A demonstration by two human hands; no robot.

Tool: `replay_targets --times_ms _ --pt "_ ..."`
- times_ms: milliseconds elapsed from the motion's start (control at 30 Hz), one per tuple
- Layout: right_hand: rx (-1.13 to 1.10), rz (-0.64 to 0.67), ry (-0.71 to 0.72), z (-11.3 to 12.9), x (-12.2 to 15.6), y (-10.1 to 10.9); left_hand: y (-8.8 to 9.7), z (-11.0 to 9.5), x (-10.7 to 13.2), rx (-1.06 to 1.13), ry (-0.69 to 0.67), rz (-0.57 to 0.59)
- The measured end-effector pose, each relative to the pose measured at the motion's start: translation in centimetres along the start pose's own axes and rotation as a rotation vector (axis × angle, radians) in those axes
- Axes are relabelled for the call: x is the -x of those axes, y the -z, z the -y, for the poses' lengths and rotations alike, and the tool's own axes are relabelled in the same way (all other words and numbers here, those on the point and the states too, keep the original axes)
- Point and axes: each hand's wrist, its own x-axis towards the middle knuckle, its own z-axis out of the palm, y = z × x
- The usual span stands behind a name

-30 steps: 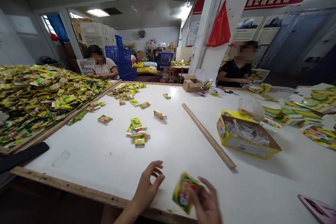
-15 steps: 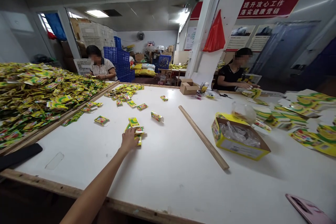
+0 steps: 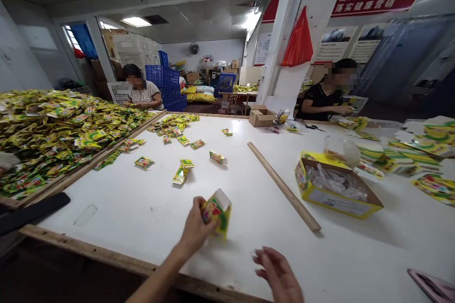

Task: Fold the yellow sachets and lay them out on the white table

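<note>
My left hand [image 3: 199,222] is closed on a small yellow and green printed carton [image 3: 217,213], holding it above the white table. The carton's white end flap stands open at the top. To its right, my right hand [image 3: 279,274] comes in from the bottom edge, open with fingers bent and a little apart; I can make out nothing between them. Beyond my left hand lie two more small cartons [image 3: 179,175], one partly on the other. Another carton [image 3: 218,157] rests on its side further back, and one more [image 3: 144,163] lies to the left.
A big heap of yellow-green packets [image 3: 64,128] fills the left, behind a wooden edge strip. A wooden stick [image 3: 282,184] lies right of centre, beside a yellow box of clear plastic pieces [image 3: 334,184]. Flat cartons [image 3: 401,151] and a phone [image 3: 430,286] are further right. Two people sit across.
My left hand has picked up a carton from the small group and drawn it nearer and to the right. My right hand has come into view. The whole view has shifted slightly.
</note>
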Motion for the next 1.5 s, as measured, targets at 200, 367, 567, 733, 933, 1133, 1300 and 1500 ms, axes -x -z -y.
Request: replay_targets --times_ms 200,367,567,733,933,1133,1300,1500 --pt "0.110 0.295 0.095 -2.3 0.0 -6.6 -4.0 -0.9 5.8 0.299 0.137 0.069" --pt "0.124 0.330 0.097 -2.3 -0.9 -5.7 -3.5 -0.2 6.2 0.361 0.105 0.145" --pt "0.166 0.436 0.115 -1.6 -0.5 -5.9 -1.4 0.3 6.6 0.451 0.060 0.232" --pt "0.269 0.555 0.138 -2.1 0.2 -6.6 1.3 1.2 6.9 0.506 0.113 0.350" --pt "0.420 0.672 0.142 -1.9 -0.2 -6.9 2.0 1.3 6.2 0.469 0.113 0.330" --pt "0.334 0.499 0.208 -2.3 -0.8 -8.1 0.3 1.4 5.2 0.581 0.065 0.232" --pt "0.299 0.489 0.187 -2.3 -0.6 -8.2 0.9 0.9 5.2 0.563 0.076 0.243" --pt "0.406 0.513 0.279 -1.1 -0.1 -8.1 1.4 -0.2 5.2 0.354 0.060 0.184"
